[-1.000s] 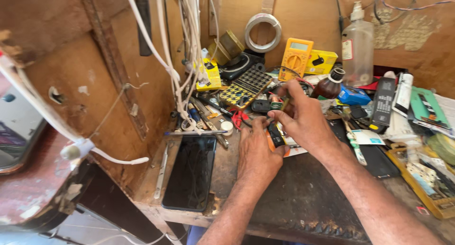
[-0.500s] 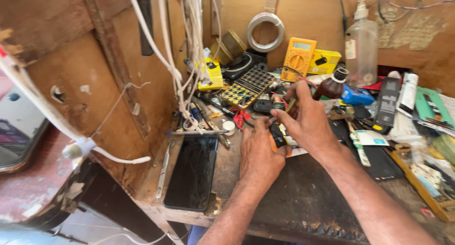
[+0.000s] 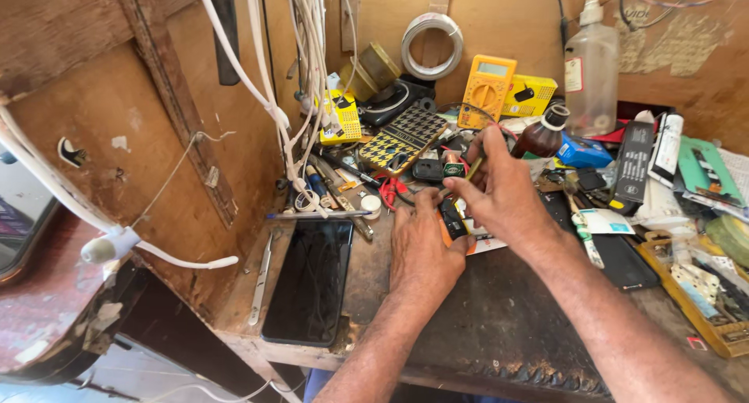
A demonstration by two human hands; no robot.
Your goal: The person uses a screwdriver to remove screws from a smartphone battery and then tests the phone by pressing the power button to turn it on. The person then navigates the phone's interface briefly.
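Observation:
My left hand [image 3: 421, 251] rests on the dark workbench [image 3: 499, 333] and grips a small black-and-orange part [image 3: 452, 220] between thumb and fingers. My right hand [image 3: 499, 188] is just to its right, pinching a thin yellowish tool [image 3: 470, 171] whose tip points down at the part. Both hands touch over the part. A black phone [image 3: 309, 278] lies screen-up left of my left hand, apart from it.
A yellow multimeter [image 3: 486, 91], clear pump bottle [image 3: 591, 67], solder coil [image 3: 431, 46] and brown bottle [image 3: 540, 136] stand at the back. White cables [image 3: 300, 75] hang at the left. Red cutters [image 3: 394, 191], screwdrivers and phone parts crowd the bench; a yellow tray [image 3: 694, 294] sits right.
The hands stay together on the small part. My right hand has shifted slightly, its fingers drawn closer around the thin tool.

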